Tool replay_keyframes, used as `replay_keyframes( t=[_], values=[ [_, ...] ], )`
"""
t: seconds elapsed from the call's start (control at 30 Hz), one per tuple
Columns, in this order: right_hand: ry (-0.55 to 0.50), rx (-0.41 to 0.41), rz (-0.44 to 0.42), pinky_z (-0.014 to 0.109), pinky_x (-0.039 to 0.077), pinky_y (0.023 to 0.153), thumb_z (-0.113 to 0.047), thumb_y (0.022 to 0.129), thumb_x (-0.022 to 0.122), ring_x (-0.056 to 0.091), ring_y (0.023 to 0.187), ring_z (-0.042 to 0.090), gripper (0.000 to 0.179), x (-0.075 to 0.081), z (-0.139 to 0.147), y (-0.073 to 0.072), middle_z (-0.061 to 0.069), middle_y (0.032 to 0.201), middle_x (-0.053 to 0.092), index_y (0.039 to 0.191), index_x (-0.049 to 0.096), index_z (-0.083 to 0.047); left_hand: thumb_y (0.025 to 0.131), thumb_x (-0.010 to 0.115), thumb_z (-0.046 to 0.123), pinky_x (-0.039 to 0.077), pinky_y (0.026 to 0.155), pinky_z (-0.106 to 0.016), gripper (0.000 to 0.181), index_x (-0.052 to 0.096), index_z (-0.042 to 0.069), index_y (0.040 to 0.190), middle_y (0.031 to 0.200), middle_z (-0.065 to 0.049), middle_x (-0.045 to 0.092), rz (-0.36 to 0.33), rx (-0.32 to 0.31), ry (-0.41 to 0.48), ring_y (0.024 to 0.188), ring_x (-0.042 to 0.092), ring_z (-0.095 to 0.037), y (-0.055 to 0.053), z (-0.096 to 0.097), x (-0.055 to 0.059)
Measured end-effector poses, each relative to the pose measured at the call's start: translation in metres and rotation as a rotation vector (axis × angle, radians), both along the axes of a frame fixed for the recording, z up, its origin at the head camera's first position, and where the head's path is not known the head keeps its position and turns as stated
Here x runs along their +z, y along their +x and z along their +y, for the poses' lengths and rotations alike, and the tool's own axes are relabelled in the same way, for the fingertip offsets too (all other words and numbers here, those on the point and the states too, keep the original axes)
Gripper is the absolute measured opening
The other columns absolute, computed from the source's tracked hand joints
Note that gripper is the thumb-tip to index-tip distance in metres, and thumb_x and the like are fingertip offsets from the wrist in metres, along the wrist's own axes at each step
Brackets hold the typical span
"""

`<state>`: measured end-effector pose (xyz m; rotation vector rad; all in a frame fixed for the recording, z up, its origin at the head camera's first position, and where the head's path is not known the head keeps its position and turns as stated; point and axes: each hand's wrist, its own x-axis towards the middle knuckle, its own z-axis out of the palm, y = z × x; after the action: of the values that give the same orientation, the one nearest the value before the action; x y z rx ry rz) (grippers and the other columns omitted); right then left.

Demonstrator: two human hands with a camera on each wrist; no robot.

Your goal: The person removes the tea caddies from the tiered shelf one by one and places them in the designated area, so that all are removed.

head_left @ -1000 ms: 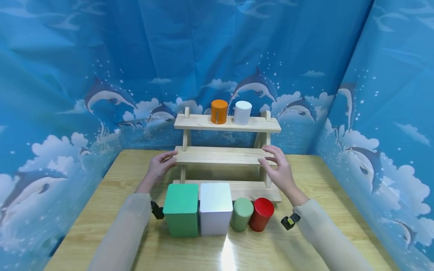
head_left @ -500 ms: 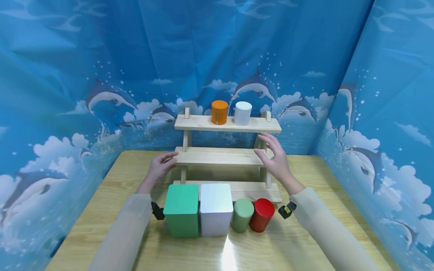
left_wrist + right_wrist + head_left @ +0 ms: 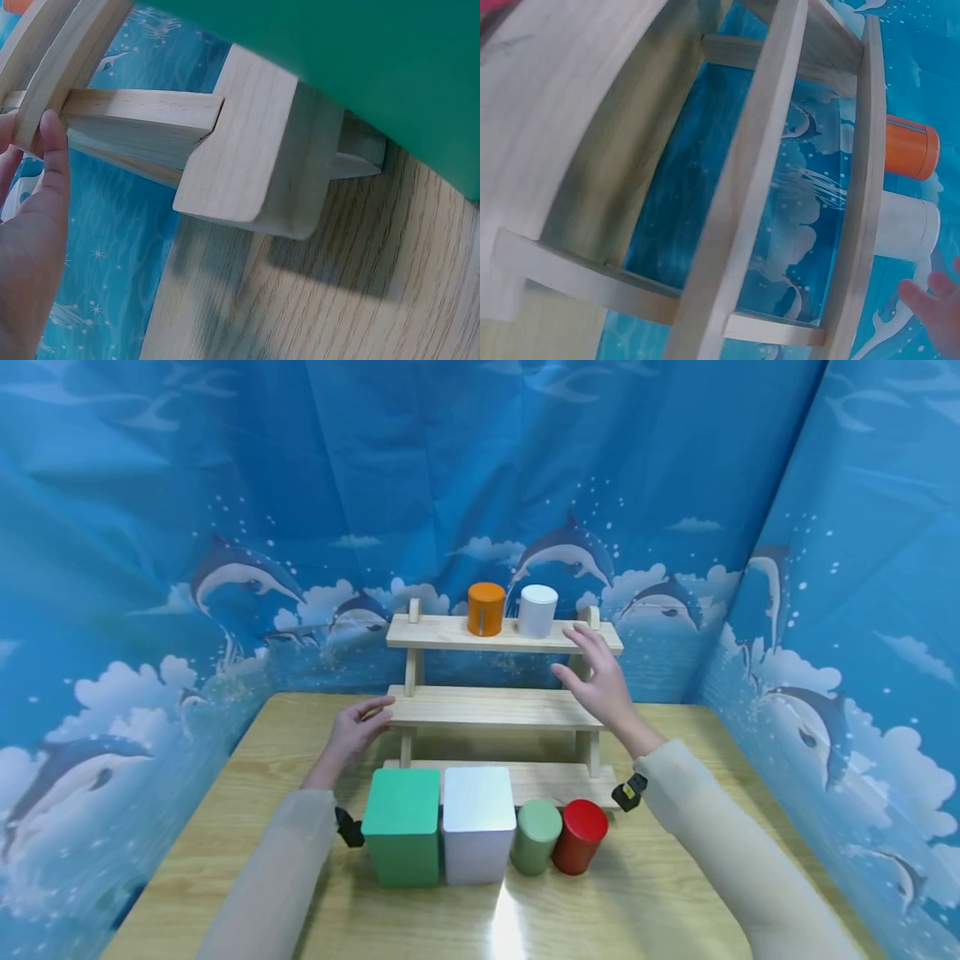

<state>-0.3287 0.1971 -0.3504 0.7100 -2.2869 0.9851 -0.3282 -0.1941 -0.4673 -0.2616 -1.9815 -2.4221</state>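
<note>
A three-tier wooden display stand (image 3: 487,706) stands at the back of the table. My left hand (image 3: 352,737) pinches the left end of its middle shelf; in the left wrist view the thumb (image 3: 55,142) and fingers lie on either side of the board. On the top shelf sit an orange cylinder (image 3: 486,612) and a white cylinder (image 3: 537,612). My right hand (image 3: 603,685) is raised by the right part of the top shelf, fingers apart and holding nothing. The right wrist view shows its fingertips (image 3: 915,294) near the white cylinder, not touching it.
In front of the stand, a green box (image 3: 405,827), a white box (image 3: 477,827), a pale green cylinder (image 3: 536,837) and a red cylinder (image 3: 579,837) stand in a row on the wooden table (image 3: 420,927). A blue dolphin-print curtain (image 3: 360,485) encloses the back and sides.
My right hand has moved up and slightly left, from the right end of the middle shelf to the top shelf. The left hand has stayed in place on the stand.
</note>
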Motion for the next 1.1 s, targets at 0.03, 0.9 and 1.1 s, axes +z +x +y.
replay_keyframes(
  t=[0.03, 0.9, 1.1],
  values=[
    [0.008, 0.000, -0.025, 0.054, 0.035, 0.101, -0.021, 0.087, 0.067, 0.029, 0.133, 0.029, 0.056, 0.002, -0.001, -0.002, 0.013, 0.146, 0.033, 0.136, 0.045, -0.007, 0.091, 0.060, 0.010, 0.049, 0.090, -0.037, 0.042, 0.049, -0.006, 0.129, 0.131, -0.011, 0.048, -0.002, 0.003, 0.002, 0.097, 0.059, -0.011, 0.000, 0.000, 0.000],
    [-0.048, -0.119, -0.219, 0.051, 0.028, 0.107, -0.027, 0.091, 0.062, 0.014, 0.139, 0.028, 0.059, 0.033, -0.021, -0.052, 0.012, 0.150, 0.023, 0.143, 0.037, -0.015, 0.091, 0.060, 0.015, 0.051, 0.088, -0.031, 0.045, 0.048, -0.005, 0.130, 0.136, -0.017, 0.042, -0.007, 0.000, -0.082, 0.101, 0.058, -0.012, -0.003, -0.001, 0.000],
    [-0.079, -0.151, -0.250, 0.046, 0.034, 0.104, -0.029, 0.092, 0.060, 0.021, 0.137, 0.025, 0.057, 0.038, -0.025, -0.067, 0.010, 0.149, 0.025, 0.143, 0.038, -0.018, 0.093, 0.058, 0.013, 0.050, 0.089, -0.032, 0.043, 0.047, -0.004, 0.131, 0.139, -0.017, 0.040, -0.022, 0.002, -0.124, 0.101, 0.057, -0.009, 0.000, -0.001, 0.005]
  ],
)
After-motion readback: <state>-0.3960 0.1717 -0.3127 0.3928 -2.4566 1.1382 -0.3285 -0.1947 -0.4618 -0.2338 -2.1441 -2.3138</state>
